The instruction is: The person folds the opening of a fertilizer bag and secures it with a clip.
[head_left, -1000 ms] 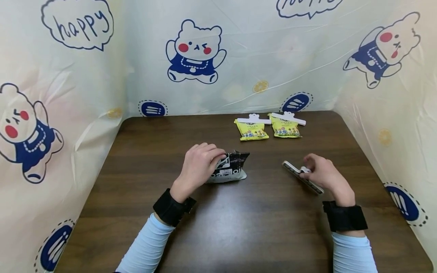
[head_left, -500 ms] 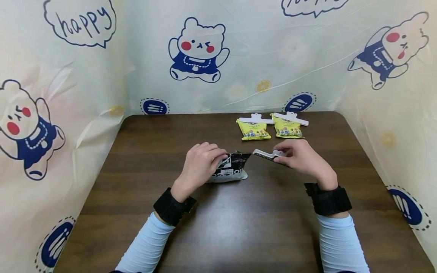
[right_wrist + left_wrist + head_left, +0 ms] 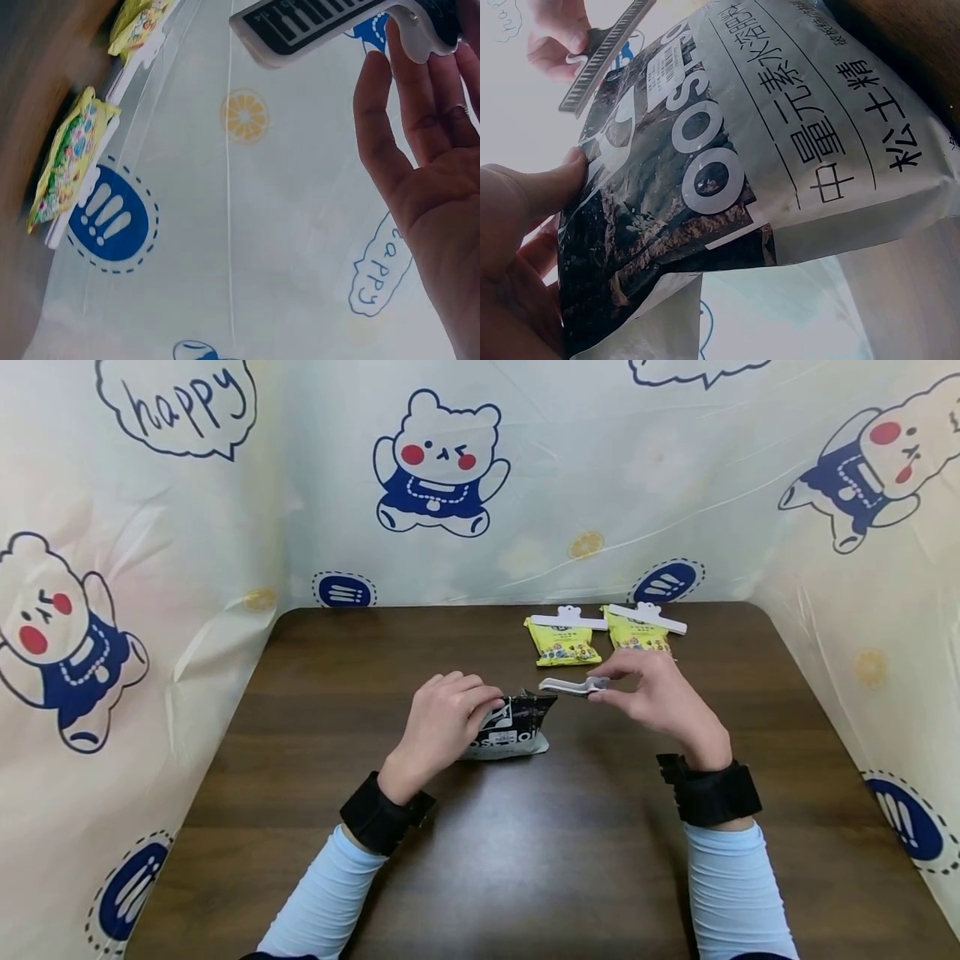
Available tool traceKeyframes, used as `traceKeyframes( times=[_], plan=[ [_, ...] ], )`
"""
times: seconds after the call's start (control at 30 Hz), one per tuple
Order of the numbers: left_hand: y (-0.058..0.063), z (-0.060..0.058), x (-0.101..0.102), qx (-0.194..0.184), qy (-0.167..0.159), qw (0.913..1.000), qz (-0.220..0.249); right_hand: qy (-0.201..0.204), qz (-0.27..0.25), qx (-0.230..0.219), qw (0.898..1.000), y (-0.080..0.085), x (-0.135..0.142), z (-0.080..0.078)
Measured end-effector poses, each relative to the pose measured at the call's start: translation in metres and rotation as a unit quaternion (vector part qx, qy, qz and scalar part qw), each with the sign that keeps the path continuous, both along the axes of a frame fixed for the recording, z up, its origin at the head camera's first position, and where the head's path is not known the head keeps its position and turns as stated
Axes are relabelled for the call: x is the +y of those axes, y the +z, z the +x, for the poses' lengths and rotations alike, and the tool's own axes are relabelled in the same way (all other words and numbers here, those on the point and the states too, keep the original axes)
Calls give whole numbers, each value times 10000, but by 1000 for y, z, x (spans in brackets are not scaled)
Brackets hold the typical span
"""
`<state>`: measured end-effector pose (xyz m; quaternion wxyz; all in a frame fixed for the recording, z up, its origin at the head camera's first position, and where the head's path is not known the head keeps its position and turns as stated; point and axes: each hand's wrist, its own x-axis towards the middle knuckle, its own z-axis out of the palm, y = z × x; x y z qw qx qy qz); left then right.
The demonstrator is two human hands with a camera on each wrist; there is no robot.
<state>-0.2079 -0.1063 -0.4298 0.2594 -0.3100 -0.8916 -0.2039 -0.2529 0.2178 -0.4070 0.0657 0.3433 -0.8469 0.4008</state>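
Note:
In the head view my left hand [image 3: 444,720] pinches the top edge of a black and silver bag [image 3: 516,735] standing on the table. The left wrist view shows the thumb on the dark upper part of the bag [image 3: 780,135], which has printed lettering. My right hand [image 3: 660,697] holds a bag clip [image 3: 564,686] by its tabs, between thumb and fingers. White with a dark, striped side, the clip [image 3: 315,26] points left in the head view, just above the bag's right upper corner. Part of the bag's left side is hidden behind my left hand.
Toward the back of the brown table [image 3: 360,668] lie two yellow packets, a left one [image 3: 562,647] and a right one [image 3: 630,633], each with a white clip across its top. A printed curtain [image 3: 330,485] encloses the back and sides.
My right hand has lifted the clip off the table on the right and brought it left to the bag's upper corner. The left hand keeps its hold on the bag.

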Motion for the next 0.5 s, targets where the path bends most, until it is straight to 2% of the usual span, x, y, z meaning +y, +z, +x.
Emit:
traceKeyframes(
  times=[0.17, 0.5],
  plan=[
    [1, 0, 0, -1, -17, 10000, 13, 167, -27, -27, 9999, -1, -2, -1],
    [1, 0, 1, -30, -20, 10000, 28, 227, 17, 50, 9997, -5, -5, -2]
  ],
)
